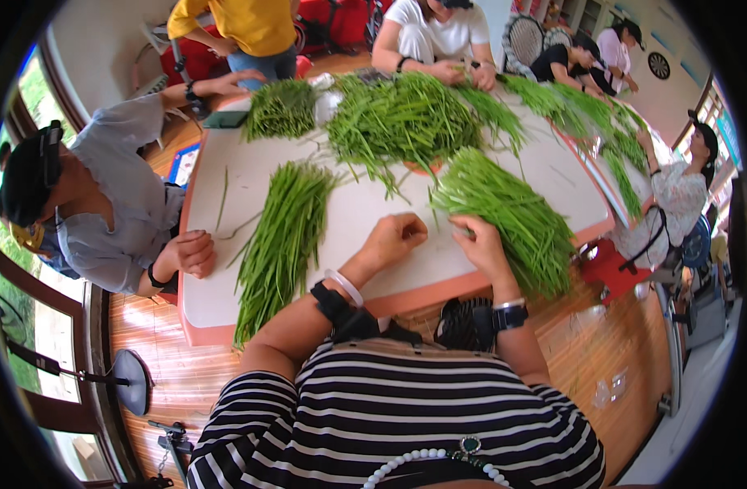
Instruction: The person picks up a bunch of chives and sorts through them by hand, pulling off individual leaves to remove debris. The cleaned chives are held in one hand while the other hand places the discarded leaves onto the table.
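Over the white table, my left hand [395, 239] is curled with the fingertips pinched together; whatever is between them, if anything, I cannot make out. My right hand [479, 244] is also closed in a pinch, just beside the pale ends of a large bundle of long green stalks [512, 216] that look like garlic chives. What its fingertips hold is too small to tell. To the left of my hands, a second bundle of green stalks [285, 232] hangs slightly over the table's near edge. Beyond my hands is a big loose heap of greens [402, 118].
A white table [219, 277] with a pink edge carries everything. Shorter greens [281, 110] lie at the back left, near a dark green flat object [226, 120]. A person [113, 196] sits at the left; others sit across and at the right. A red stool [614, 269] stands right.
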`<control>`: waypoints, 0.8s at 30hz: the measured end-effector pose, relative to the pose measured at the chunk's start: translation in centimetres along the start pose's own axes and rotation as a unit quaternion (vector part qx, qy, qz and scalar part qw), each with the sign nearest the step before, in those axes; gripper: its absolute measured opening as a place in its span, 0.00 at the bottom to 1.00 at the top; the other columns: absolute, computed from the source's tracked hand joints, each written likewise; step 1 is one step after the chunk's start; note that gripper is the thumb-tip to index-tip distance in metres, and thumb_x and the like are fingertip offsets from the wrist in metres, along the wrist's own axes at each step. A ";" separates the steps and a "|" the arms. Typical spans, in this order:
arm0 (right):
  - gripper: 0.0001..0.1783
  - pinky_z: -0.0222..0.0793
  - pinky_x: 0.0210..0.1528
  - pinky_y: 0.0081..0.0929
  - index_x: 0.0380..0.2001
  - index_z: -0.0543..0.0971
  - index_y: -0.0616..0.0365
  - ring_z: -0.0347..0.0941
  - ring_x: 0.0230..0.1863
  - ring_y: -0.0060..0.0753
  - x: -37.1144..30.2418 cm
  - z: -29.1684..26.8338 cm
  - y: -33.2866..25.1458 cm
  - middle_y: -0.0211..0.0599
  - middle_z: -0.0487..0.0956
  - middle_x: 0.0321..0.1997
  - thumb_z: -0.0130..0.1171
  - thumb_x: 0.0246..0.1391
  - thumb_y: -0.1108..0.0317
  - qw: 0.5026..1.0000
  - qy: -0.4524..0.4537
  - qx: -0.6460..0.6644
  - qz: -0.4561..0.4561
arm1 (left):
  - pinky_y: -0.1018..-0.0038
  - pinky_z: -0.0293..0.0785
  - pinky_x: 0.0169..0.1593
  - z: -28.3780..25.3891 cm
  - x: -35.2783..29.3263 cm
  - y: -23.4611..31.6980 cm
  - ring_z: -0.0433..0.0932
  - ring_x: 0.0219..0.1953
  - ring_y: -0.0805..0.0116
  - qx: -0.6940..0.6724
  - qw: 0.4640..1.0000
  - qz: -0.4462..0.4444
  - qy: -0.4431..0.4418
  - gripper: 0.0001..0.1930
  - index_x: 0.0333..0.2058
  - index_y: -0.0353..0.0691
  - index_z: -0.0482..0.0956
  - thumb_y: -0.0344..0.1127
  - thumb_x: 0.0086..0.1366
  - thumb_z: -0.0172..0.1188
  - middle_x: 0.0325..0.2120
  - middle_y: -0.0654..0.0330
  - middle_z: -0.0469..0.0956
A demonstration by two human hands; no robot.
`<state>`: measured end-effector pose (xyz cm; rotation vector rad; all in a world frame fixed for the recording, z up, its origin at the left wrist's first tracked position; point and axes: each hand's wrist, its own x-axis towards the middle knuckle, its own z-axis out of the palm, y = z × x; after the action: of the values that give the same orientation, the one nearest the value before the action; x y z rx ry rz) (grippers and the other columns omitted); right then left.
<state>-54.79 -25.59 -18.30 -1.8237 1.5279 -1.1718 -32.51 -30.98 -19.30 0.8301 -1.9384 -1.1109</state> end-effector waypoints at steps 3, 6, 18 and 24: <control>0.16 0.71 0.42 0.21 0.44 0.80 0.60 0.75 0.46 0.28 -0.5 0.2 -1.4 0.36 0.80 0.45 0.61 0.50 0.77 1.000 -0.003 -0.017 -0.016 | 0.77 0.74 0.35 -0.7 0.0 -0.2 0.77 0.27 0.77 0.012 1.000 -0.008 0.009 0.04 0.32 0.34 0.79 0.27 0.58 0.63 0.24 0.62 0.81; 0.13 0.71 0.44 0.23 0.42 0.79 0.61 0.74 0.47 0.31 -0.8 0.7 -1.2 0.36 0.80 0.44 0.60 0.51 0.77 0.996 -0.011 -0.060 -0.068 | 0.75 0.75 0.36 -0.8 0.8 0.1 0.78 0.29 0.73 0.019 1.000 -0.013 0.007 0.05 0.32 0.34 0.80 0.27 0.57 0.63 0.25 0.60 0.81; 0.07 0.70 0.39 0.27 0.34 0.80 0.62 0.74 0.36 0.36 -1.7 1.1 -0.6 0.39 0.79 0.33 0.59 0.49 0.79 0.996 0.048 0.002 -0.070 | 0.63 0.74 0.46 -2.3 8.9 0.5 0.76 0.41 0.52 0.344 0.937 0.061 -0.029 0.19 0.46 0.43 0.77 0.29 0.54 0.64 0.43 0.52 0.72; 0.06 0.70 0.37 0.26 0.32 0.80 0.62 0.74 0.33 0.34 -1.7 1.2 -0.1 0.39 0.78 0.31 0.58 0.49 0.79 0.995 0.063 0.000 -0.075 | 0.61 0.71 0.53 -1.3 13.1 -0.8 0.73 0.49 0.48 0.413 0.900 0.049 -0.130 0.24 0.53 0.41 0.73 0.31 0.56 0.63 0.54 0.52 0.65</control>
<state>-53.76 -24.13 -19.28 -1.9233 1.4791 -1.3807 -38.06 -42.47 -15.91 1.0232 -2.6925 -0.2958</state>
